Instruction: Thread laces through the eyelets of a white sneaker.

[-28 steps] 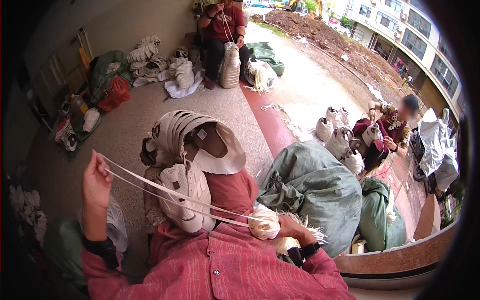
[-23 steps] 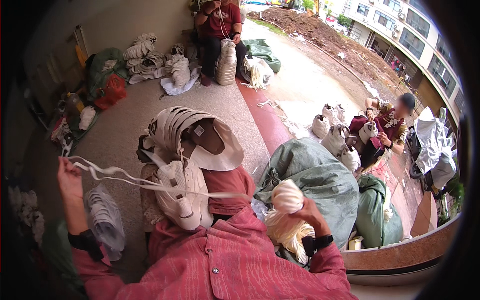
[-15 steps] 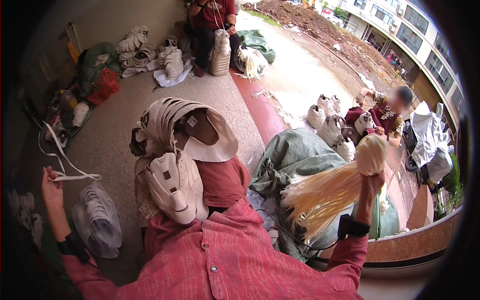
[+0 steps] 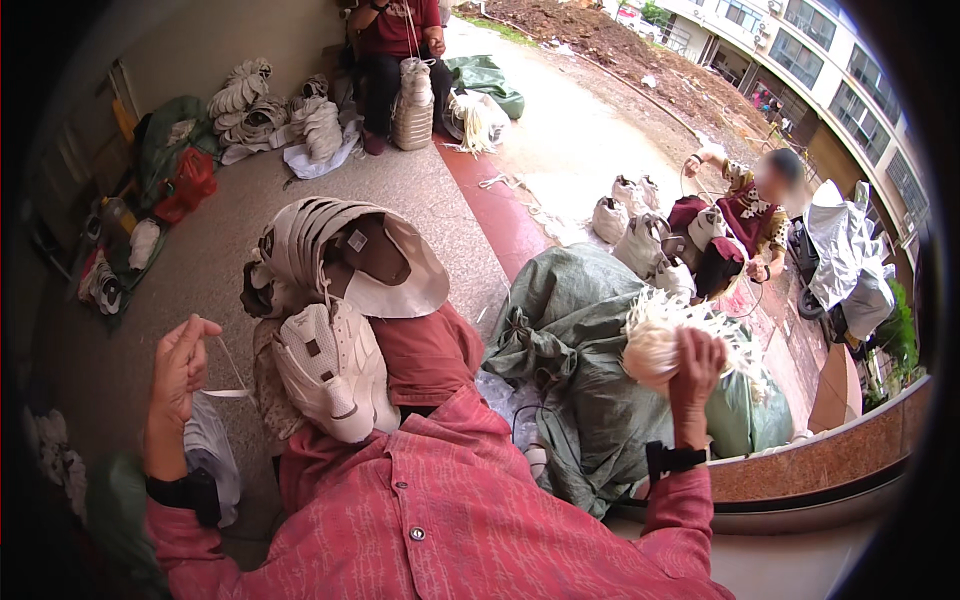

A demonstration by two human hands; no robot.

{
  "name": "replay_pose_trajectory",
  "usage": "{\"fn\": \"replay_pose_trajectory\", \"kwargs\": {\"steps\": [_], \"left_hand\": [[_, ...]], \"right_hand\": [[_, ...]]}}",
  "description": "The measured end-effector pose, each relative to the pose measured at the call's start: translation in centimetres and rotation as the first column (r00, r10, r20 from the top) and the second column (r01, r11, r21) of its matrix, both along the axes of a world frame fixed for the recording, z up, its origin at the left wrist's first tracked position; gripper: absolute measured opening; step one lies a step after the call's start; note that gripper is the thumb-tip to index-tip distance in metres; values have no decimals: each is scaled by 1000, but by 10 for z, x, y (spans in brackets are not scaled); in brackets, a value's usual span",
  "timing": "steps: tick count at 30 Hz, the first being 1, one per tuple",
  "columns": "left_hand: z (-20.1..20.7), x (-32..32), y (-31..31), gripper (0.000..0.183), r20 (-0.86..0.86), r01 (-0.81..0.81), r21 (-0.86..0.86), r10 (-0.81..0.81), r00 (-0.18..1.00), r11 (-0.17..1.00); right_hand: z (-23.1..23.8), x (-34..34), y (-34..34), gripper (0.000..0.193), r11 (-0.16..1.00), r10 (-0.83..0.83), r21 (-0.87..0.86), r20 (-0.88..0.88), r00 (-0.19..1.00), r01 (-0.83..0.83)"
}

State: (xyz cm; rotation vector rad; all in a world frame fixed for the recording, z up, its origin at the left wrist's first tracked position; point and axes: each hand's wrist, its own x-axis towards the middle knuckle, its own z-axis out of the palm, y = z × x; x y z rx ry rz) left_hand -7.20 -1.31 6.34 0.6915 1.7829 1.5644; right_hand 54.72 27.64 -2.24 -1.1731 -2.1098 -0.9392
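Note:
My left hand point(image 4: 182, 365) is raised at the left, its fingers pinched on a thin white shoelace point(image 4: 233, 393) that hangs toward my lap. On the right, my right hand point(image 4: 698, 368) is wrapped round a thick bundle of cream shoelaces point(image 4: 652, 352), its loose ends fanned out behind. The bundle is above a green sack point(image 4: 575, 345). Across my lap lies a nested stack of beige shoe uppers point(image 4: 310, 245), the outermost one showing its brown lining. Against this stack, nearer my body, leans a pale mesh shoe upper point(image 4: 335, 365); neither hand touches it.
A clear plastic bag of shoe parts point(image 4: 212, 445) stands beside my left forearm. More uppers point(image 4: 250, 105) are heaped near the far wall, by a red bag point(image 4: 188, 185). One person sits ahead with a tall stack of uppers point(image 4: 413, 105); another works at the right among shoes point(image 4: 640, 240).
My left hand has swung inward and up, closing on the lace. My right hand has moved slightly left and turned over; the lace ends flipped from hanging left to spreading behind the bundle.

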Motion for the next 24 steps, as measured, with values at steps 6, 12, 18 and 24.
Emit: {"fn": "replay_pose_trajectory", "kwargs": {"steps": [6, 12, 18, 24], "left_hand": [[-8, 46, 14, 34, -21, 253, -181, -261, 965, 950], [-9, 67, 29, 31, -28, 332, -223, -347, 937, 916], [16, 94, 47, 30, 98, 538, -208, -530, 842, 817], [36, 149, 67, 30, 174, 799, -173, -781, 600, 576]], "right_hand": [[-240, 50, -51, 32, 779, -68, -615, 109, 992, 121], [-172, 22, -9, 37, 402, -119, -886, 198, 973, 229], [-114, -52, 14, 47, 309, -73, -891, -370, 926, -331], [62, -250, -51, 61, -289, 184, -330, -940, 286, -898]]}}
